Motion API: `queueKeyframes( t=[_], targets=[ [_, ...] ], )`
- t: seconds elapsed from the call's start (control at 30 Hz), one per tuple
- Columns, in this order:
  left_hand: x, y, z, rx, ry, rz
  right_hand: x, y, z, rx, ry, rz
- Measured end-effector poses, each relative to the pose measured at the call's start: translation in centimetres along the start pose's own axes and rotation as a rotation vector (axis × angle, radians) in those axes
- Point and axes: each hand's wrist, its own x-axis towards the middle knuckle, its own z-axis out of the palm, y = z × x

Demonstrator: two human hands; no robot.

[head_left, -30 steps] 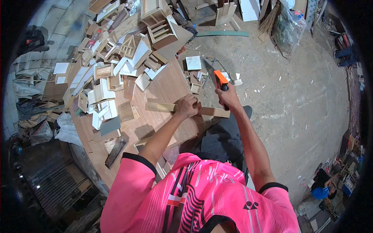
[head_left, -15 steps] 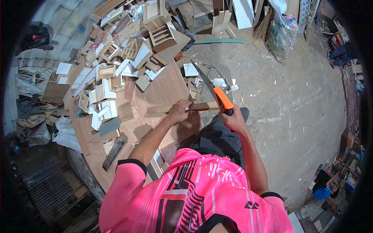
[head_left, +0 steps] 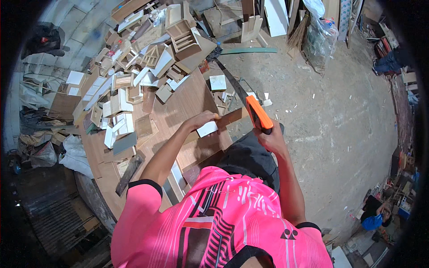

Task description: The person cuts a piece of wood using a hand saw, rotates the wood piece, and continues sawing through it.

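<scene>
My right hand (head_left: 271,139) is closed around the orange and black handle of a handsaw (head_left: 259,112). Its long dark blade points away from me, up and to the left. Over the edge of a wood-topped worktable (head_left: 191,99), my left hand (head_left: 202,119) grips a brown wooden board (head_left: 233,117) whose right end reaches toward the saw handle. Just below the left fingers shows a white flat piece (head_left: 208,129); whether it is joined to the board I cannot tell. The saw blade appears apart from the board.
A heap of small wooden frames and boxes (head_left: 120,102) covers the table's far left. Offcuts (head_left: 218,82) lie on the concrete floor beyond the table. A plastic bag (head_left: 319,42) and a broom (head_left: 298,33) stand at the back. Another person (head_left: 374,216) is at the lower right.
The board in my left hand has turned, and a white face now shows under the fingers. My left hand has shifted slightly up and left. The saw has swung a little, its tip moving left.
</scene>
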Motion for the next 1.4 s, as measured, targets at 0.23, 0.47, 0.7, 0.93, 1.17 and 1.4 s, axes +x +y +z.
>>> queueKeyframes(
  t=[0.23,0.47,0.7,0.93,1.17,1.4],
  targets=[
    [-1.1,1.2,-0.7,-0.077,-0.169,-0.032,-2.3,0.4,-0.3,0.084,0.024,0.016],
    [-2.0,2.3,-0.1,-0.148,-0.267,-0.164,-3.8,-0.6,0.6,0.128,0.062,-0.028],
    [-1.8,1.9,-0.2,-0.087,-0.307,-0.155,-4.0,-0.5,1.4,0.110,0.085,0.001],
    [-1.1,1.4,0.2,0.048,-0.181,-0.179,-4.0,0.0,1.6,0.159,0.098,0.067],
    [-1.0,1.5,0.3,0.053,-0.189,-0.225,-4.0,0.3,1.7,0.176,0.105,0.090],
    [-1.1,1.5,0.0,0.067,-0.183,-0.216,-4.2,0.1,1.8,0.208,0.086,0.091]
  ],
)
